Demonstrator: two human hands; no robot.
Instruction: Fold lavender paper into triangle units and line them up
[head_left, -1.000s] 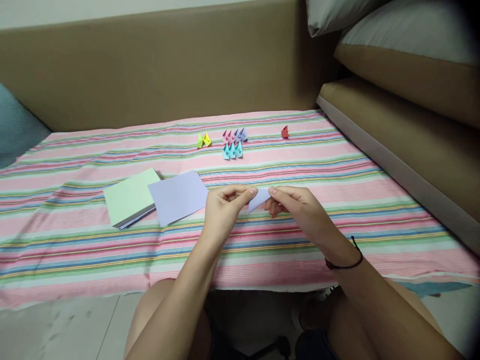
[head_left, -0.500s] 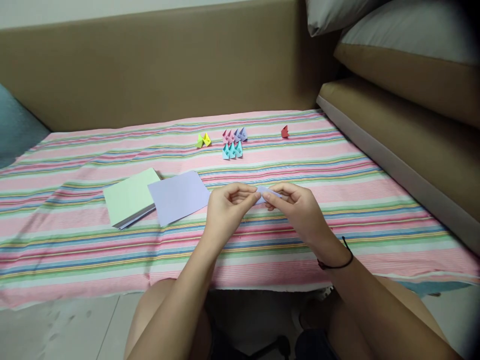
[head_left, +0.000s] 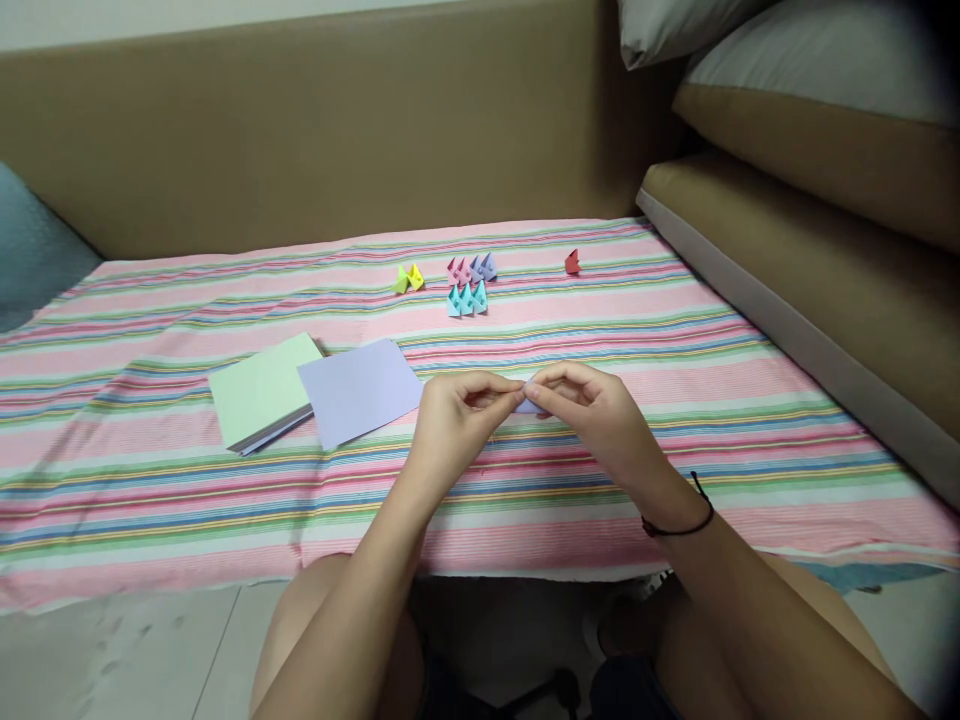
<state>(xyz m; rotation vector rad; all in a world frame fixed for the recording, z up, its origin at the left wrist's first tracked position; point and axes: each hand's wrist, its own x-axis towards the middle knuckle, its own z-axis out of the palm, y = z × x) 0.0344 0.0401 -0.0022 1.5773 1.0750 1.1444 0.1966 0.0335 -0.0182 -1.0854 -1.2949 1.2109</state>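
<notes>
Between my two hands is a small folded piece of lavender paper (head_left: 529, 407), mostly covered by my fingers. My left hand (head_left: 466, 408) pinches its left end with thumb and forefinger. At its right side my right hand (head_left: 581, 395) is closed on it, thumb in front and fingers behind. A flat sheet of lavender paper (head_left: 361, 392) lies just left of my left hand, its corner close to the wrist. Next to that sheet is a stack of paper (head_left: 266, 390) with a pale green sheet on top.
Beyond my hands stand small folded paper pieces: yellow ones (head_left: 409, 279), pink ones (head_left: 458, 270), purple ones (head_left: 484, 266), turquoise ones (head_left: 467, 299) and one red piece (head_left: 573, 262). They rest on a striped cloth (head_left: 187, 520). Sofa cushions (head_left: 795, 260) are piled at the right.
My fingertips have come closer together, and less of the folded lavender paper shows between them. My left fingers now pinch its end more tightly. The other papers have not been moved.
</notes>
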